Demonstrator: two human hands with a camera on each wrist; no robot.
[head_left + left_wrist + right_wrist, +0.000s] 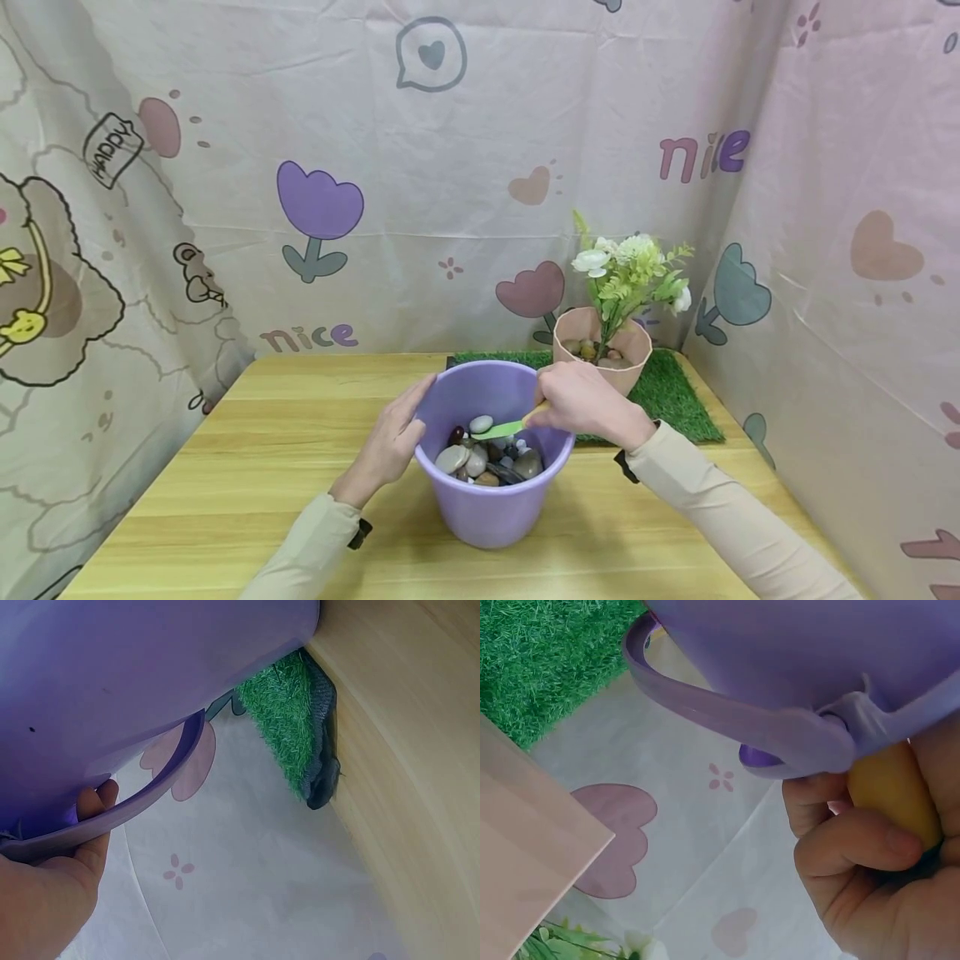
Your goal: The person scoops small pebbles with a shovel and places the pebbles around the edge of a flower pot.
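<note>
A purple bucket point(491, 517) stands on the wooden table, with stones of mixed colours point(476, 461) in its bottom. My left hand point(390, 442) grips the bucket's left rim; in the left wrist view its fingers point(91, 851) curl round the bucket's handle point(161, 784) beside the wall. With my right hand point(588, 396) I hold a small trowel by its yellow handle point(895, 802), over the bucket's right rim. The trowel's green blade point(501, 430) reaches down into the bucket, its tip next to a smooth white stone point(481, 424). Whether the blade bears that stone, I cannot tell.
Behind the bucket on the right, a pink pot point(618, 379) with white flowers point(633, 250) and pebbles stands on a green grass mat point(686, 408). The wooden table point(300, 433) extends to the left. Printed cloth point(450, 167) hangs around the table's back and sides.
</note>
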